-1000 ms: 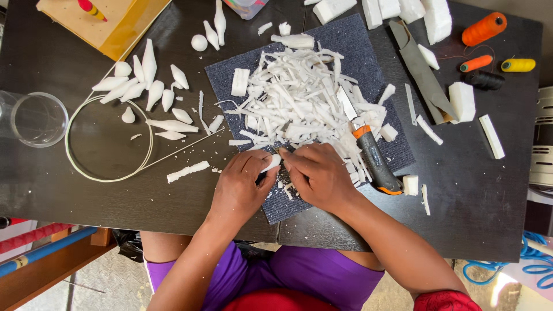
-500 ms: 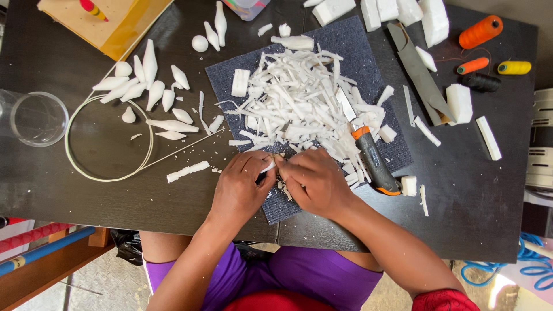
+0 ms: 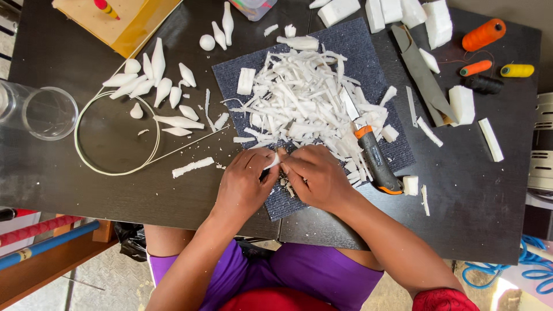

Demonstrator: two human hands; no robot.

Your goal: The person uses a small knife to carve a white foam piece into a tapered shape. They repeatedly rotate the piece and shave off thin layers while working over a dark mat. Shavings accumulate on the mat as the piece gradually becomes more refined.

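At the far left of the dark table (image 3: 86,190) stands a clear glass (image 3: 49,112), then a thin white ring (image 3: 118,132) with carved white tapered shapes (image 3: 158,92) scattered over its upper edge. At the near edge of the grey mat (image 3: 368,52), the left hand (image 3: 245,187) and right hand (image 3: 314,175) meet, fingers pinched together on a small white piece (image 3: 273,162), with a heap of white shavings (image 3: 305,101) just beyond. Beside the right hand lies an orange-and-black knife (image 3: 371,155), and further right white blocks (image 3: 461,103) and thread spools (image 3: 484,34).

left hand (image 3: 245,185) and right hand (image 3: 314,177) shifted slightly on the small white piece (image 3: 273,162), fingertips closer together
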